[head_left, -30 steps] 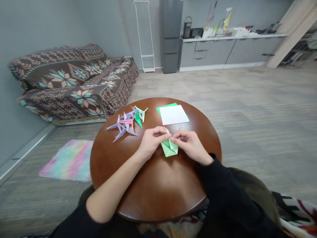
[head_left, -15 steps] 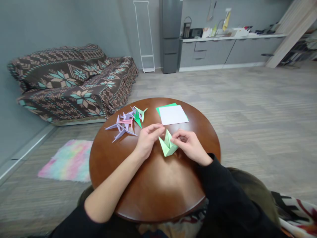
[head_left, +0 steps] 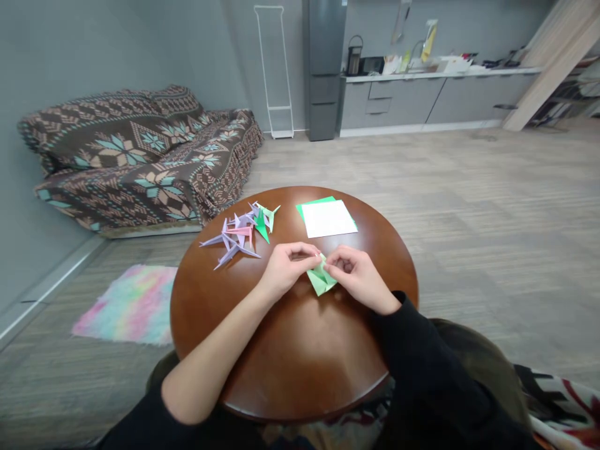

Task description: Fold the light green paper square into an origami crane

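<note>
A partly folded piece of light green origami paper (head_left: pixel 321 282) is held over the middle of the round brown table (head_left: pixel 300 350). My left hand (head_left: pixel 290 265) pinches its upper left part between thumb and fingers. On its upper right part, my right hand (head_left: pixel 356 275) closes with thumb and index finger. The fingertips of both hands almost meet and cover the top of the paper. Its lower point faces me and shows creases.
Several folded paper cranes (head_left: pixel 239 231) in purple, pink and green cluster at the table's left. A stack of square paper sheets (head_left: pixel 328 219), white above green, lies beyond my hands. A patterned sofa (head_left: pixel 154 156) and a fluffy rug (head_left: pixel 131 303) are to the left.
My left hand has moved right and taken hold of the green paper. The tall open points of the paper have been drawn together under my fingers.
</note>
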A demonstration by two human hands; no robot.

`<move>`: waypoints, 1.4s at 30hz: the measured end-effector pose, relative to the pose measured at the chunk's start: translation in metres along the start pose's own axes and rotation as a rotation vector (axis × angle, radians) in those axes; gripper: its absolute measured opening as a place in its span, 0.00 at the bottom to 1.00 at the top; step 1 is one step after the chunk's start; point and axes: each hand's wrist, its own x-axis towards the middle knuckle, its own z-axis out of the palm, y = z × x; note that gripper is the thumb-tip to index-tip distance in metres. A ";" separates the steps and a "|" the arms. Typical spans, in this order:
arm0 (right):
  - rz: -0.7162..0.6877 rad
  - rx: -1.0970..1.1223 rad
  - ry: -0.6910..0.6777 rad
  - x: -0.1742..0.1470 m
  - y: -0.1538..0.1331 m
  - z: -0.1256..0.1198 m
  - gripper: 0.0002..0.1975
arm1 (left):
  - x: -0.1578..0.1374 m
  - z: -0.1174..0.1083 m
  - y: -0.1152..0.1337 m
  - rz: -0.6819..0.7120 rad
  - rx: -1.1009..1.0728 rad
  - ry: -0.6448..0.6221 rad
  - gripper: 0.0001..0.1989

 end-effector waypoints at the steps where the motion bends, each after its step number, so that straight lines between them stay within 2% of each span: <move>1: -0.026 -0.026 0.009 0.000 0.000 0.000 0.07 | 0.000 0.000 0.001 0.003 0.001 -0.005 0.09; 6: -0.184 -0.063 0.062 0.001 -0.004 -0.002 0.02 | -0.002 0.001 0.005 0.026 -0.024 -0.035 0.08; 12: -0.179 0.010 0.078 0.002 -0.007 -0.002 0.03 | -0.003 0.003 0.006 0.023 -0.064 -0.072 0.09; 17: -0.150 0.004 0.065 0.002 -0.010 -0.001 0.05 | -0.002 0.005 0.002 0.052 -0.059 -0.017 0.07; 23: -0.130 -0.010 0.073 0.001 -0.011 -0.001 0.07 | 0.003 -0.004 0.001 0.088 -0.200 0.127 0.04; 25: -0.137 -0.005 0.076 0.001 -0.010 -0.001 0.06 | 0.003 -0.005 0.003 0.108 -0.136 0.098 0.06; 30: -0.163 -0.022 0.082 0.002 -0.008 -0.001 0.05 | -0.002 0.001 0.008 0.073 0.087 -0.078 0.10; 35: -0.172 -0.058 0.080 0.002 -0.008 0.000 0.05 | -0.003 0.004 0.008 0.073 0.139 -0.076 0.09; 42: -0.192 -0.042 0.074 0.001 -0.006 0.002 0.05 | -0.005 0.007 0.005 0.074 0.102 -0.084 0.08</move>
